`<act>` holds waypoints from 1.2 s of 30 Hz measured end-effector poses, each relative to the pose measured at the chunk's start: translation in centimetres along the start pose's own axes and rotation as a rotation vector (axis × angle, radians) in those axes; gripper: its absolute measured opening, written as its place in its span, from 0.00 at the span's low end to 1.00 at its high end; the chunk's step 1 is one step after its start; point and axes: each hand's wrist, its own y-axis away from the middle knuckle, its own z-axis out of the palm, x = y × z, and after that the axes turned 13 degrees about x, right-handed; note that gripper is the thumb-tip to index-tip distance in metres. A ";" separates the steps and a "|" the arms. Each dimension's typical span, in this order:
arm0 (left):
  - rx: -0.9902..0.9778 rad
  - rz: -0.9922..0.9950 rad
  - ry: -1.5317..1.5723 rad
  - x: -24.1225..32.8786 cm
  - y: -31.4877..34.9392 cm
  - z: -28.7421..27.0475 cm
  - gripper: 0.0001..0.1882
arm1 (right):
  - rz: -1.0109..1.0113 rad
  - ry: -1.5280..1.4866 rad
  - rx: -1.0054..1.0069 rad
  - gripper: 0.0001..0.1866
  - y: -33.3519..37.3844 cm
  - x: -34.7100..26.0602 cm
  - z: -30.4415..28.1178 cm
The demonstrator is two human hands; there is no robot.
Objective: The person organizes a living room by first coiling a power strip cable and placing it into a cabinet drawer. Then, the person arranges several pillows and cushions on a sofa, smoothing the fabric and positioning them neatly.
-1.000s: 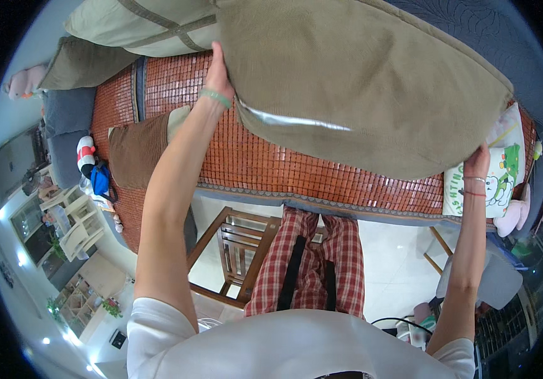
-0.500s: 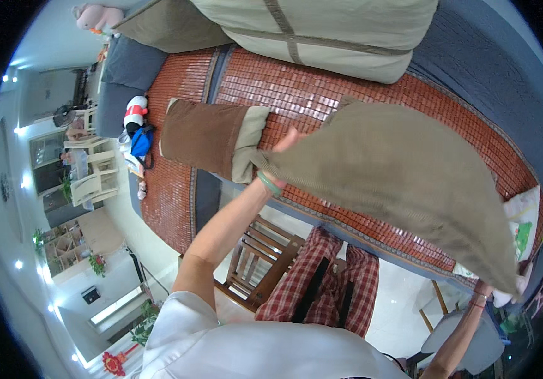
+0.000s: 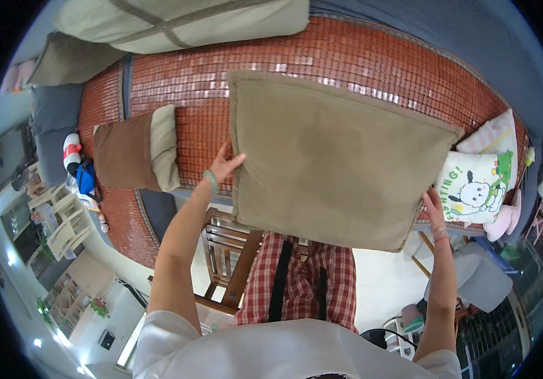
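Note:
Spread out flat in front of me is a large olive-brown cushion (image 3: 334, 158), with a darker patch in its upper middle. My left hand (image 3: 226, 167), with a green bangle at the wrist, grips its left edge; the thumb lies over the top face. At the lower right edge my right hand (image 3: 434, 208) is closed on the cushion, some of its fingers hidden. The cushion's near side reaches out past the sofa's front edge over my knees. A brown pillow with a beige end (image 3: 126, 148) lies to the left on the sofa's reddish tile mat (image 3: 189, 82).
A white cartoon pillow (image 3: 476, 183) and a pink plush (image 3: 504, 221) sit at the right end. Large beige cushions (image 3: 208, 25) line the sofa's back. A wooden chair (image 3: 227, 252) stands beside my legs, a grey stool (image 3: 480, 275) at the right. A blue bag (image 3: 85, 177) lies far left.
The olive cushion has gone from tilted and curved to spread flat. My right hand has come up from the lower right. The view has shifted right, showing more of the cartoon pillow.

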 end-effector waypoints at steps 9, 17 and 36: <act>-0.234 -0.175 0.079 4.9 -1.7 -0.5 0.38 | 0.342 -0.217 -0.107 0.36 -4.5 -0.3 1.6; -0.140 0.032 0.415 9.0 5.7 1.9 0.12 | 0.041 -0.624 0.038 0.14 -1.0 -10.4 -2.0; 0.018 0.749 0.605 42.6 3.5 10.6 0.13 | -0.551 -0.789 0.265 0.17 -22.5 -30.3 -19.2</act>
